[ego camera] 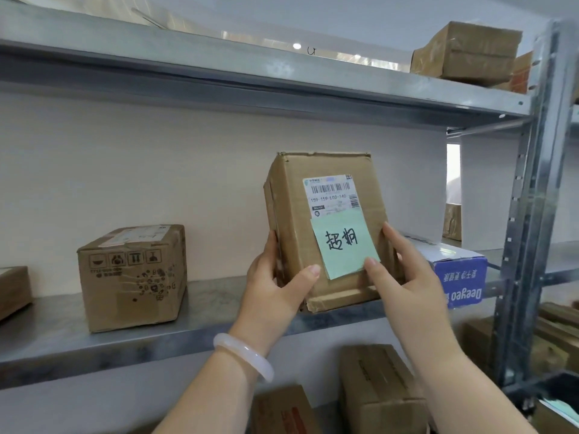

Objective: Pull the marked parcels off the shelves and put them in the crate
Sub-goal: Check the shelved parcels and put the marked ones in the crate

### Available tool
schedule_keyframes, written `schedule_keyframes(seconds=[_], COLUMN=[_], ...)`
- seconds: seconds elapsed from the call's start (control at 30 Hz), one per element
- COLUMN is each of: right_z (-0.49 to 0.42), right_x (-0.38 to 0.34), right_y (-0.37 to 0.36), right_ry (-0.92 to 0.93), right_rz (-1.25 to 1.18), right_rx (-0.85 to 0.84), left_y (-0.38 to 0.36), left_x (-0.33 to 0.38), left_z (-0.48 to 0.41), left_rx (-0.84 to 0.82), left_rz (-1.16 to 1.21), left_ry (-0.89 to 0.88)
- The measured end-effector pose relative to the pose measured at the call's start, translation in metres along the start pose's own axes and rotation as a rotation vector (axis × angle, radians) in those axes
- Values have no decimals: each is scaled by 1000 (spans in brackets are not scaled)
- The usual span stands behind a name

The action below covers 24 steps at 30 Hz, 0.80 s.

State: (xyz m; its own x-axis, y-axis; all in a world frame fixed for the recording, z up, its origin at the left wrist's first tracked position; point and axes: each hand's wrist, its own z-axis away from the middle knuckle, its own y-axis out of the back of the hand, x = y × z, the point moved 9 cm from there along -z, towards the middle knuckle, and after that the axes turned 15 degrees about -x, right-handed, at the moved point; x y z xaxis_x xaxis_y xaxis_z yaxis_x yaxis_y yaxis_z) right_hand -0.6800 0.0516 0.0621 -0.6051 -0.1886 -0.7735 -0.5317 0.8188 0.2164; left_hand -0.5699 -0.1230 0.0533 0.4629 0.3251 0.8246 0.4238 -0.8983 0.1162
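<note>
A tall brown cardboard parcel stands tilted at the front edge of the middle metal shelf. It carries a white shipping label and a green sticky note with handwritten characters. My left hand grips its lower left side, thumb across the front. My right hand holds the lower right side, thumb on the green note. A dark crate corner shows at the lower right.
An unmarked brown box sits left on the same shelf, another box edge further left. A blue and white box lies right of the parcel. More cartons sit on the top shelf and below. A steel upright stands right.
</note>
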Motion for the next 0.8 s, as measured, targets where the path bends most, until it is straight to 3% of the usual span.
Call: schedule_keyframes(seconds=[0.3,0.6,0.8], right_z=[88,263,421], right_x=[-47,-114,-161], right_y=[50,60,34], right_ry=[22,-145,-393], right_rz=[144,395,586], right_rx=[276,683,1032], left_y=[-51,-169,-261], left_x=[22,33,41], left_z=[14,91,217], left_rx=[-208,-782,-1132], left_rz=[172,487,685], left_ry=[-67,-35,155])
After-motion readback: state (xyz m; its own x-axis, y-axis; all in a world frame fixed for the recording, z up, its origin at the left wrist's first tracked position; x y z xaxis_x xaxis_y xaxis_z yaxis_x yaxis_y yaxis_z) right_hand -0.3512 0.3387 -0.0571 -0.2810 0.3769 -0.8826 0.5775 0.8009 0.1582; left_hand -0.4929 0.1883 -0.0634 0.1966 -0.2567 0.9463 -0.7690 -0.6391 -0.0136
